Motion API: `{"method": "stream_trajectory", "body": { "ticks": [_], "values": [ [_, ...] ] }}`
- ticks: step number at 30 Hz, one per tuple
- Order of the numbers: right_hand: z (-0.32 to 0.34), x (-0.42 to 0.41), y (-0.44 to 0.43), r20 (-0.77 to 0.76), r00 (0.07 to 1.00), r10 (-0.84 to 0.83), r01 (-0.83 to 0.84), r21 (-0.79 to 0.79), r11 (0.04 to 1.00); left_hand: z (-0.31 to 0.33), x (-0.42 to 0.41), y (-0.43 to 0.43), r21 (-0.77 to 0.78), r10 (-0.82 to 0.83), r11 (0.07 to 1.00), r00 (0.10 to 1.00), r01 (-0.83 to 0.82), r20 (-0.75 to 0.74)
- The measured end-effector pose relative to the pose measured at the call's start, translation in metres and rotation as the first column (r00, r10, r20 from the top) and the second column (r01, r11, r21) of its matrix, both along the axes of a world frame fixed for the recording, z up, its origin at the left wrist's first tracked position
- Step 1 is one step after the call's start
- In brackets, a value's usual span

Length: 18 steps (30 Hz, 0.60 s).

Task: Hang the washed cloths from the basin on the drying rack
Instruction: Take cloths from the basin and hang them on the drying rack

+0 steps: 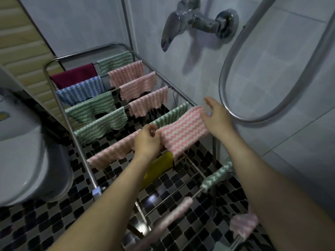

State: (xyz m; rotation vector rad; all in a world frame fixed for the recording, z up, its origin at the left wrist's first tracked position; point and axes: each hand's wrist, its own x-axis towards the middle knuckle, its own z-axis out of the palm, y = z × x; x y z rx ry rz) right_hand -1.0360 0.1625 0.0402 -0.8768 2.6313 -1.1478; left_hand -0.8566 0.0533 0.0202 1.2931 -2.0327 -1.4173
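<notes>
The premises are presenting as a domestic bathroom: a chrome tap (190, 24) is projecting from pale wall tiles (272, 69), and a metal shower hose (222, 87) is looping beside it. A white toilet (27, 160) is standing at the left on a mosaic floor (36, 223) of black, grey and white squares. A metal drying rack (59, 105) is occupying the floor between toilet and wall, with striped cloths (90, 107) hanging over its bars, indicating household use.

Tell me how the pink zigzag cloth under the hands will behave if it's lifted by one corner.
Probably floppy: the pink cloth sags over its bar and its free edge hangs wavy. Likely light, since the left hand pinches it with fingertips alone. Its ribbed surface should grip the drying rack rather than slide.
</notes>
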Motion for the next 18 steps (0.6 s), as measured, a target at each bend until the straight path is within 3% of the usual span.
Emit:
{"method": "stream_trajectory", "body": {
  "ticks": [2, 4, 7, 9, 12, 14, 18],
  "values": [
    [-0.011, 0.0, 0.007, -0.031, 0.997, -0.07, 0.071, 0.031, 0.997, -0.009, 0.005, 0.004, -0.127, -0.09, 0.986, 0.988, 0.106, 0.122],
    [-0.017, 0.0, 0.018, -0.083, 0.986, -0.147, 0.159, 0.164, 0.974, -0.015, 0.01, 0.015, -0.23, -0.2, 0.941, 0.956, 0.249, 0.217],
    [-0.028, 0.003, 0.028, 0.014, 0.985, -0.174, 0.154, 0.404, 0.902, -0.025, 0.012, 0.027, -0.304, -0.28, 0.874, 0.905, 0.378, 0.321],
    [-0.04, 0.002, 0.026, 0.15, 0.968, -0.202, 0.135, 0.37, 0.919, -0.028, 0.01, 0.028, -0.332, -0.288, 0.853, 0.893, 0.403, 0.345],
    [-0.055, 0.002, 0.02, 0.38, 0.885, -0.268, 0.222, 0.163, 0.961, -0.03, 0.007, 0.027, -0.375, -0.295, 0.823, 0.885, 0.427, 0.362],
    [-0.057, 0.001, 0.018, 0.37, 0.878, -0.305, 0.268, 0.15, 0.952, -0.031, 0.006, 0.027, -0.386, -0.292, 0.815, 0.882, 0.432, 0.37],
    [-0.058, -0.005, 0.018, 0.224, 0.915, -0.335, 0.271, 0.275, 0.923, -0.034, 0.006, 0.03, -0.427, -0.291, 0.785, 0.875, 0.45, 0.386]
  ]
}}
